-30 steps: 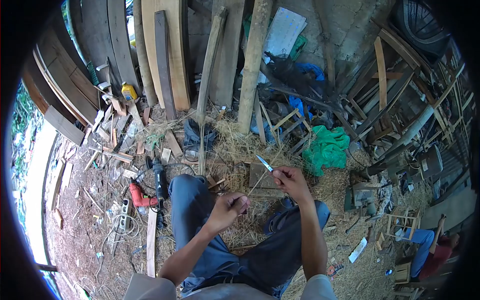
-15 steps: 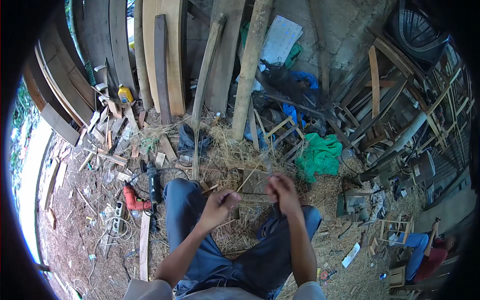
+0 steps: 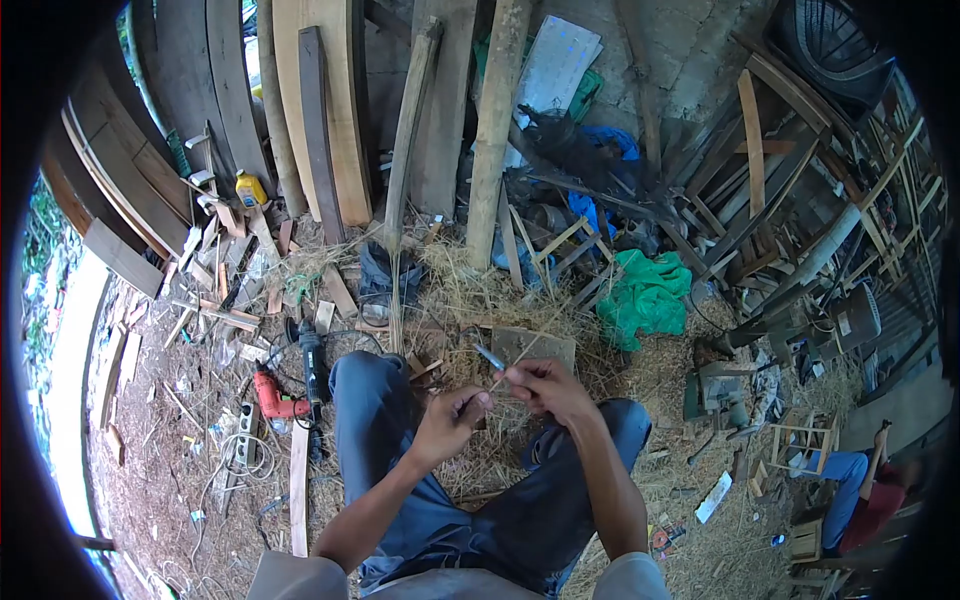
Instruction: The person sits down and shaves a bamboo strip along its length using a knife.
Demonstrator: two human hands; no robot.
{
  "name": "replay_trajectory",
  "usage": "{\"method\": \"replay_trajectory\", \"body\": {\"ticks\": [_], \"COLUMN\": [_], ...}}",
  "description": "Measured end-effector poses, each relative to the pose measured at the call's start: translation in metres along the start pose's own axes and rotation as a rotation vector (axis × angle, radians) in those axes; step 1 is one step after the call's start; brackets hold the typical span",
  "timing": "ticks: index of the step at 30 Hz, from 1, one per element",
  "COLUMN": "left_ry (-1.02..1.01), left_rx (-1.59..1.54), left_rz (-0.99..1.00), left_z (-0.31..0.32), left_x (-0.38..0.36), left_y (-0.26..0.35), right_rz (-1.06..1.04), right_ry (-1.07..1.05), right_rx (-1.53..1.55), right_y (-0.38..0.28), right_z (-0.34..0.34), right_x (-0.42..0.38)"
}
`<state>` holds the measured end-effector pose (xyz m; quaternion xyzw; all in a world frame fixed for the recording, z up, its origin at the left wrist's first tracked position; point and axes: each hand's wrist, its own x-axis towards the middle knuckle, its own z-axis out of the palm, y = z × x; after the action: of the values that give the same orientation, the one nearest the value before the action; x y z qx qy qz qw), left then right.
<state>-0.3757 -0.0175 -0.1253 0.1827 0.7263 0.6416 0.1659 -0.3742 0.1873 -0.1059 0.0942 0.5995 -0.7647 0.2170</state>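
Observation:
My left hand (image 3: 450,424) is closed in a pinch on a thin pale strip (image 3: 525,348), which looks like split bamboo or cane. The strip slants up and to the right, past my other hand. Close by on the right, my right hand (image 3: 550,388) is closed round a small knife (image 3: 487,355). Its grey blade points up and left, crossing near the strip; the handle is mostly hidden in my fingers. Both hands are above and between my bent knees. Beneath them lies a wooden block (image 3: 535,345) among straw-like shavings.
To the left on the ground are a red power drill (image 3: 278,400), a dark angle grinder (image 3: 312,365) and a power strip (image 3: 245,435) with cords. Planks (image 3: 345,120) lean at the back. A green cloth (image 3: 645,300) lies right. Another person (image 3: 865,500) sits far right.
My right hand has come down and slightly left, closer to my left hand. The knife blade has swung from pointing up to pointing up-left. My left hand has moved slightly right and down.

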Motion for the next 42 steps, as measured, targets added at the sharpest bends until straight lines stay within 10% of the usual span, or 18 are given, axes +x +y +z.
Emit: {"method": "replay_trajectory", "body": {"ticks": [14,18,23,30,42], "left_ry": [-0.014,-0.032,0.047,0.05,0.015], "left_rx": [0.04,0.019,-0.045,-0.083,0.081], "left_rz": [-0.033,-0.01,-0.101,-0.008,0.023], "left_z": [-0.004,-0.039,-0.032,-0.006,-0.002], "left_x": [-0.012,-0.035,-0.016,0.015,-0.015], "left_y": [0.006,0.006,-0.002,-0.008,0.002], "right_rz": [-0.022,-0.262,-0.427,-0.198,-0.099], "right_ry": [0.172,0.657,0.567,-0.077,0.108], "right_rx": [-0.072,0.032,0.132,0.027,-0.07], "right_y": [-0.005,-0.022,-0.004,0.006,-0.002], "right_z": [-0.049,-0.138,-0.078,0.017,-0.029], "right_x": [0.012,-0.009,0.016,0.008,0.005]}}
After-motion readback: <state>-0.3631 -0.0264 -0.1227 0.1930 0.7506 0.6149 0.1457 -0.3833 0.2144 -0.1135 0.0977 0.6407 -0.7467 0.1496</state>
